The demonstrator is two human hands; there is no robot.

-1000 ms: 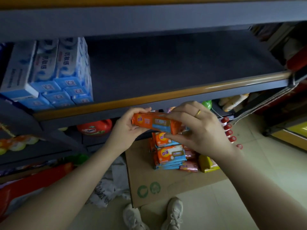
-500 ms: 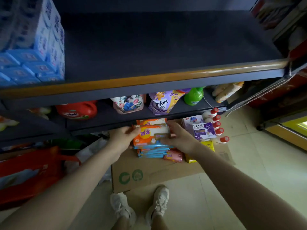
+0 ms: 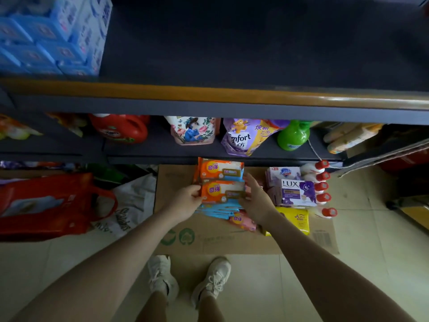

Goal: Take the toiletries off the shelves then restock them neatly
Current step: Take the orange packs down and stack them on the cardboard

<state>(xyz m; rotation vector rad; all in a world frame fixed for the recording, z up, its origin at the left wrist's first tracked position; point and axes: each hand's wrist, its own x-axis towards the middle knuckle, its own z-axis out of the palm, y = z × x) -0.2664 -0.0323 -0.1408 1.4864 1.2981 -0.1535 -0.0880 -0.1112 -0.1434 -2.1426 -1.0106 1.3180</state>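
Note:
On a flattened cardboard sheet (image 3: 209, 242) on the floor stands a stack of soap packs. My left hand (image 3: 189, 199) grips the left end of the top orange soap pack (image 3: 222, 191). My right hand (image 3: 256, 198) holds its right end, fingers along the edge. Another orange pack (image 3: 220, 170) lies just behind it, blue packs (image 3: 218, 210) lie under it and a pink one (image 3: 241, 221) sticks out in front. The upper shelf (image 3: 232, 95) is bare except for blue tissue packs (image 3: 53, 36) at its left.
To the right on the cardboard are a purple LUX box (image 3: 298, 191), a yellow pack (image 3: 298, 220) and red-capped bottles (image 3: 322, 185). The lower shelf carries a red jug (image 3: 120, 129), floral pouch (image 3: 192, 132), Comfort pouch (image 3: 246, 138) and green bottle (image 3: 293, 135). A red bag (image 3: 46, 205) lies left.
Both hands have come down from shelf height with the orange pack to the stack on the cardboard. My view has tilted down to the floor.

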